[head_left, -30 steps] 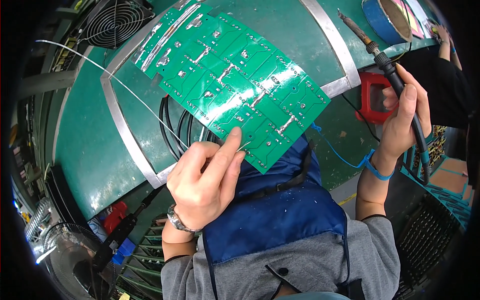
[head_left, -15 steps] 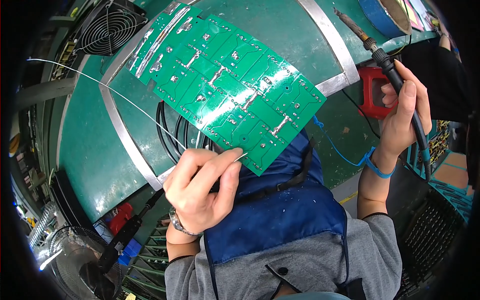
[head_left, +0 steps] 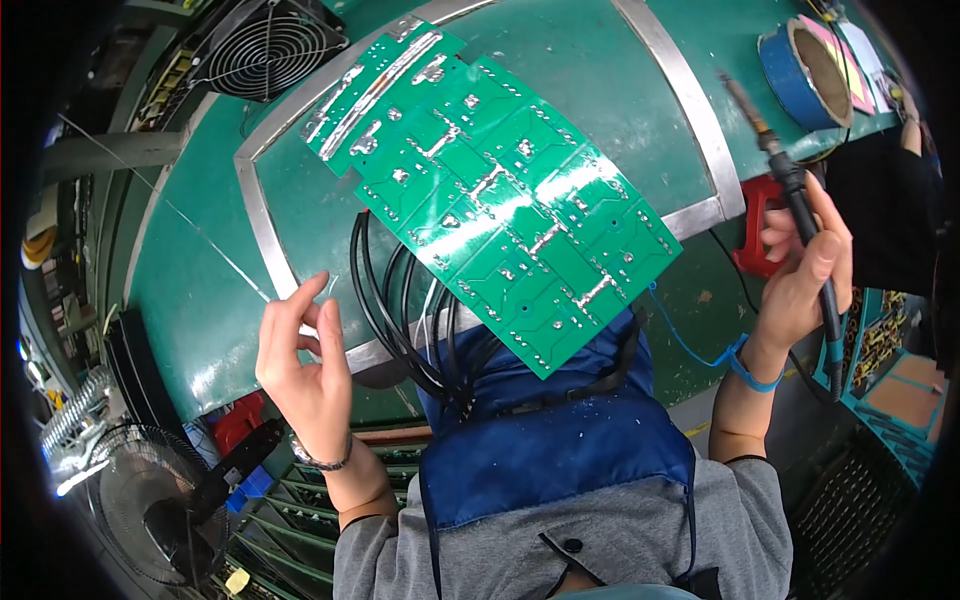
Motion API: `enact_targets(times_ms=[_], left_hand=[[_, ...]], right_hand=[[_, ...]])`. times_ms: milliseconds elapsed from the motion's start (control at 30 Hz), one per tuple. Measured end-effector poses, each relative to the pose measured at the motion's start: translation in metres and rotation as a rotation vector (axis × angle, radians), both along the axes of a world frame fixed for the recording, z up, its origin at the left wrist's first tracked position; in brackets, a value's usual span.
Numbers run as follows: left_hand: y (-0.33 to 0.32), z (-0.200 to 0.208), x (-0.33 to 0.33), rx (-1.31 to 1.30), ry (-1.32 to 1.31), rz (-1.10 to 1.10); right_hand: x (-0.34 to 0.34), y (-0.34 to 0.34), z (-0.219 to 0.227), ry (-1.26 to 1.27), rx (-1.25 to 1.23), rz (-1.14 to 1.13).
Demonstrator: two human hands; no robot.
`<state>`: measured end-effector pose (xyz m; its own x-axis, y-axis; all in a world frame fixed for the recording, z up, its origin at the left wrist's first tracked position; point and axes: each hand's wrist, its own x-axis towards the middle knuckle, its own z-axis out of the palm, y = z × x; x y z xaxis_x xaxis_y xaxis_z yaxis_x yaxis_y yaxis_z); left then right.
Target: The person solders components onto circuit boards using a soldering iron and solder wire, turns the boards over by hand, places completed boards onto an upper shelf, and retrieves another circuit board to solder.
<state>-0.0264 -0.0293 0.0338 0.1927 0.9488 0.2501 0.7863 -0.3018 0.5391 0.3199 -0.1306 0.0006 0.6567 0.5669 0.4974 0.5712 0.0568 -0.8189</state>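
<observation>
A green circuit board [head_left: 560, 180] lies solder side up, its near corner reaching past the bench's front edge above my blue apron. My left hand [head_left: 308, 385] is off the board's left side, fingers curled around a thin solder wire [head_left: 240, 272]. That wire runs up toward the far left, and a short end pokes out past the fingertips. In my right hand [head_left: 800, 290] is a soldering iron [head_left: 795, 185], held by its black handle. The iron's tip points up and away, apart from the board. Black cables [head_left: 365, 290] hang from beneath the board's left edge.
Metal strips [head_left: 690, 100] frame the green bench top. A boxed fan [head_left: 265, 60] stands far left, a blue roll [head_left: 790, 75] far right. Beside my right hand is a red holder [head_left: 755, 225]. A blue cord joins my right wristband [head_left: 748, 368]. Another person's dark sleeve [head_left: 880, 190] is at right.
My left hand has moved left, away from the board's near edge, with the solder wire. The board appears lower and farther right in view. My right hand still holds the iron.
</observation>
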Motion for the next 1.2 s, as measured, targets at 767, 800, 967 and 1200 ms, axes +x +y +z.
enact_targets(times_ms=[767,800,967,1200], left_hand=[[0.058,0.021,0.111,0.029,0.283,-0.913],[0.058,0.021,0.111,0.029,0.282,-0.916],[0.064,0.033,0.104,0.037,0.202,-0.916],[0.106,0.036,0.062,0.512,0.093,-0.396]], right_hand=[[-0.031,0.014,0.008,-0.035,-0.193,0.275],[-0.033,0.014,0.008,-0.029,-0.194,0.314],[-0.039,0.013,-0.002,-0.059,-0.151,0.349],[-0.049,0.011,-0.011,-0.108,-0.176,0.367]])
